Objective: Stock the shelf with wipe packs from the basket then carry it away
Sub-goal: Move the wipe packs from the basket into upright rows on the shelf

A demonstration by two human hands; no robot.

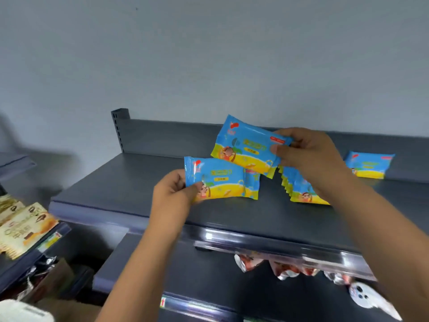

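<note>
At the grey shelf (116,182), the left grip (173,194) pinched one wipe pack (220,180) by its edge. The right grip (308,156) pinched a tilted second pack (246,147) above it. Held by corners, either might have slipped or toppled the standing row (299,189) nearby. No basket showed.

Our left hand (173,194): forearm reaching up from below, thumb and fingers pinching the lower wipe pack (222,180) by its left end. Our right hand (311,154): held higher, arm outstretched, pinching the upper wipe pack (243,147) by its right end.
</note>
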